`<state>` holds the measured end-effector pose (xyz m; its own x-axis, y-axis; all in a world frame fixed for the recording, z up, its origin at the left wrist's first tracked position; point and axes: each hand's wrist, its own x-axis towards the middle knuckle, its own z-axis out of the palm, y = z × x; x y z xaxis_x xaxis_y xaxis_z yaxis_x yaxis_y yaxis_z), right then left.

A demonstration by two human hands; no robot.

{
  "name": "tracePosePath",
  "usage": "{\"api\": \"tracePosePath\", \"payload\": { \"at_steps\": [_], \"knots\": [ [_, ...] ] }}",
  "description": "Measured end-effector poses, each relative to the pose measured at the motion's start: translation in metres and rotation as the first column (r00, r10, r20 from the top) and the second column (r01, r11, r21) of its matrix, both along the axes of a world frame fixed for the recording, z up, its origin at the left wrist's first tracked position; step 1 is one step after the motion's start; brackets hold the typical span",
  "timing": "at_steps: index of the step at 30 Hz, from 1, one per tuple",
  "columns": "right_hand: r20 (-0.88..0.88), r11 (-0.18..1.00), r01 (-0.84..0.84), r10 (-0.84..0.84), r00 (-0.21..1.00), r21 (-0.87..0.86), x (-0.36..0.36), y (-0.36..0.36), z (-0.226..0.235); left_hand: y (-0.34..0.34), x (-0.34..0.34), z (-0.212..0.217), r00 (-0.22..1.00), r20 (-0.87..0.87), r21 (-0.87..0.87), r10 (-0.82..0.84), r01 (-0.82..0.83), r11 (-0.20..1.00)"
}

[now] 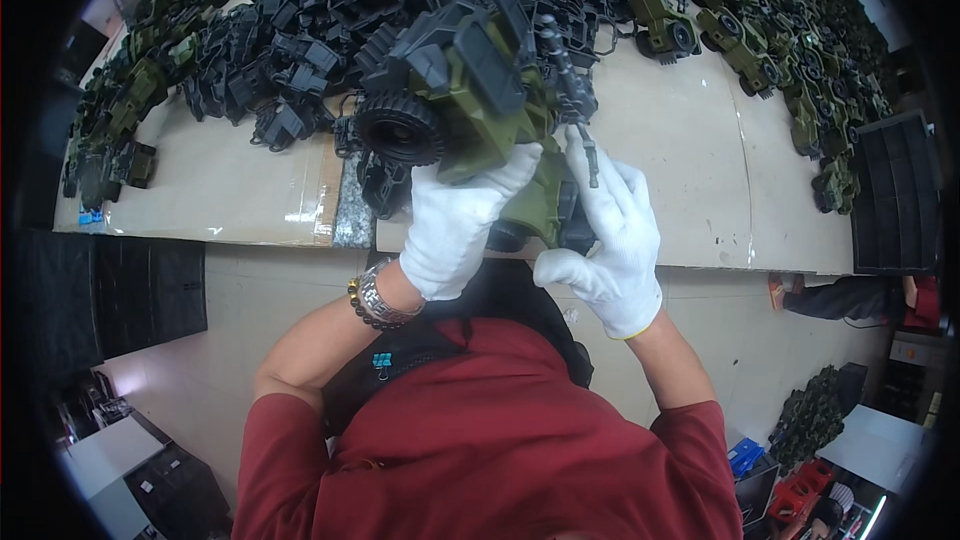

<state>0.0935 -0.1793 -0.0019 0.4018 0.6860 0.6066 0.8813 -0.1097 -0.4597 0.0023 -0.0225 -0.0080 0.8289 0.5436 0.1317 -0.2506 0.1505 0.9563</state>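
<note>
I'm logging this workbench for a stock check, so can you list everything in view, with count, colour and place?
Olive-green plastic toy military truck with black wheels: one, held up over the table's near edge in both hands.
Grey toy gun part: one, at the truck's right side by the right fingers.
Dark grey plastic truck parts: a heap too many to count, far middle of the table.
Finished green toy trucks: many, along the right and left edges.
Cardboard-covered table: one, tan.
Black crate: one, right end.
Beaded bracelets: several, left wrist.
Left hand: white glove, gripping the truck's underside.
Right hand: white glove, at the truck's right side.
</note>
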Motion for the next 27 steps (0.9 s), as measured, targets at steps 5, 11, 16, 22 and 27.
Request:
{"api": "tracePosePath", "payload": {
  "at_steps": [5, 11, 16, 22, 27],
  "knots": [
    [0.103, 0.998, -0.037, 0.042, 0.994, -0.049, 0.012, -0.004, -0.003, 0.003, 0.007, -0.003, 0.999, 0.025, 0.026, -0.032, 0.031, 0.999],
    [0.011, 0.98, -0.112, 0.112, 0.994, 0.164, 0.021, 0.016, 0.029, 0.011, 0.018, 0.023, 0.998, 0.064, -0.554, 0.027, 0.013, 0.833],
    [0.247, 0.887, -0.016, -0.111, 0.962, 0.461, 0.008, 0.046, 0.016, -0.007, 0.008, 0.046, 0.993, 0.065, -0.738, -0.103, 0.117, 0.665],
    [0.293, 0.844, -0.119, -0.047, 0.955, 0.523, 0.031, 0.072, 0.051, -0.014, 0.001, 0.05, 0.992, 0.123, -0.701, -0.014, 0.097, 0.707],
    [0.206, 0.892, -0.205, 0.129, 0.97, 0.403, 0.054, 0.071, 0.063, 0.011, 0.002, 0.072, 0.997, -0.072, -0.228, 0.001, -0.018, 0.973]
  ]
}}
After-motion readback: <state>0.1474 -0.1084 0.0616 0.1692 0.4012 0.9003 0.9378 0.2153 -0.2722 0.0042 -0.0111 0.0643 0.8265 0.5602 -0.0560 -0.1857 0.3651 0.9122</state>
